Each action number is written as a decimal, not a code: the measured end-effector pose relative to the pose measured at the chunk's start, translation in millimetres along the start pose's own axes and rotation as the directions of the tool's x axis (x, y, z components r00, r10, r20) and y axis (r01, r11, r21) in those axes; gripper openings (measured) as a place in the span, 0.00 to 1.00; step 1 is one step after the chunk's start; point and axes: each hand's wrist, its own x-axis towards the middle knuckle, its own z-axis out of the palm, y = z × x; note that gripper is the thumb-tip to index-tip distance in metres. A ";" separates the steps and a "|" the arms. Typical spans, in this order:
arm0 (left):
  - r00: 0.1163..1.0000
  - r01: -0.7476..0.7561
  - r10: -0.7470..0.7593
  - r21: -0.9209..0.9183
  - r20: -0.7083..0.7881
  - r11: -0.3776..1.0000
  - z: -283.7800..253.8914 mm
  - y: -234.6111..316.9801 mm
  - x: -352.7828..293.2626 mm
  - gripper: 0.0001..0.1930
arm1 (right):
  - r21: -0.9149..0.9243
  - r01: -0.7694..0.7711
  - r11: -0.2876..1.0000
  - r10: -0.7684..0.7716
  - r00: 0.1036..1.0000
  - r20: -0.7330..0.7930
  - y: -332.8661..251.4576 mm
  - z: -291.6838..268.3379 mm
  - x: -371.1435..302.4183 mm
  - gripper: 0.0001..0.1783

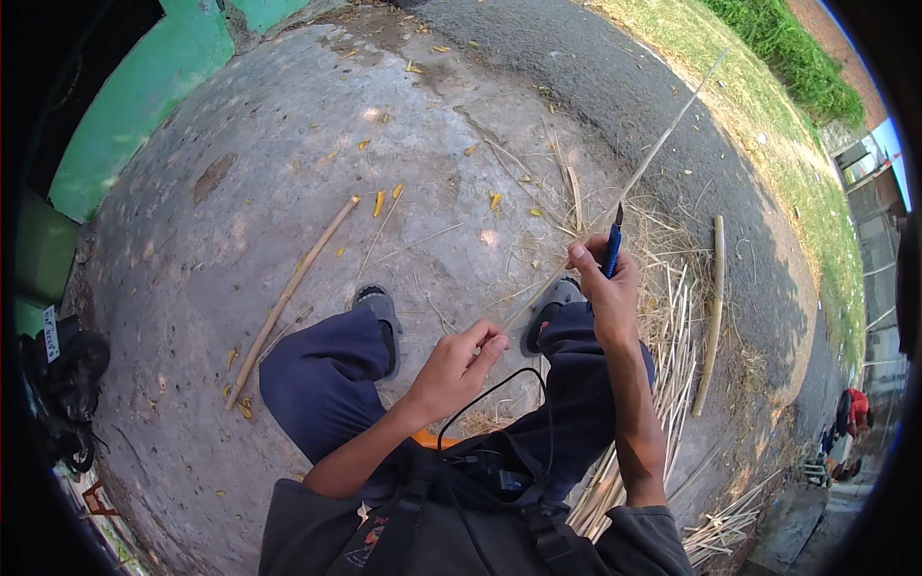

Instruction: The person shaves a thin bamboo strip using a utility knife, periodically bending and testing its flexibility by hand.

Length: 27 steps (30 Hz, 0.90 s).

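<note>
My right hand (612, 293) is closed round the blue handle of a small knife (613, 248), its dark blade pointing up and away from me. A long, thin pale bamboo strip (663, 142) slants from the far right down past the knife and the right fingertips toward my left hand (453, 372). The left thumb and fingers pinch the strip's near end, which shows only as a fine line between the hands. The right palm is turned from view, so how its fingers touch the strip is partly hidden.
Many split bamboo strips (677, 341) lie on the ground beside my right leg. A thicker bamboo pole (713, 317) lies farther right, another bamboo stick (296, 298) to the left. Fine shavings and yellow leaves litter the concrete (240, 192). A motorbike (67, 384) stands at the left edge.
</note>
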 end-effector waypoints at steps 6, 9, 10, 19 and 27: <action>0.997 0.050 -0.053 0.047 0.058 0.998 -6.1 -2.5 0.3 0.16 | -0.100 0.182 0.978 -0.188 0.980 -0.058 2.5 8.1 -2.2 0.14; 0.957 0.286 -0.246 -0.352 0.157 0.891 -9.7 0.1 0.5 0.18 | -0.438 0.330 0.836 -0.252 0.941 0.226 0.9 5.5 -13.2 0.17; 0.956 0.287 -0.246 -0.352 0.157 0.891 -10.4 0.6 1.3 0.18 | -0.465 0.510 0.723 -0.416 0.860 0.296 8.7 9.1 -13.5 0.17; 0.965 0.262 -0.205 -0.517 0.165 0.815 -12.5 8.6 1.0 0.17 | -0.547 0.577 0.606 -0.278 0.798 0.535 14.6 21.6 -24.6 0.21; 0.995 0.014 -0.016 -0.029 -0.099 1.000 -8.9 11.8 1.3 0.17 | -0.552 0.633 0.542 -0.319 0.763 0.562 14.4 23.9 -24.2 0.22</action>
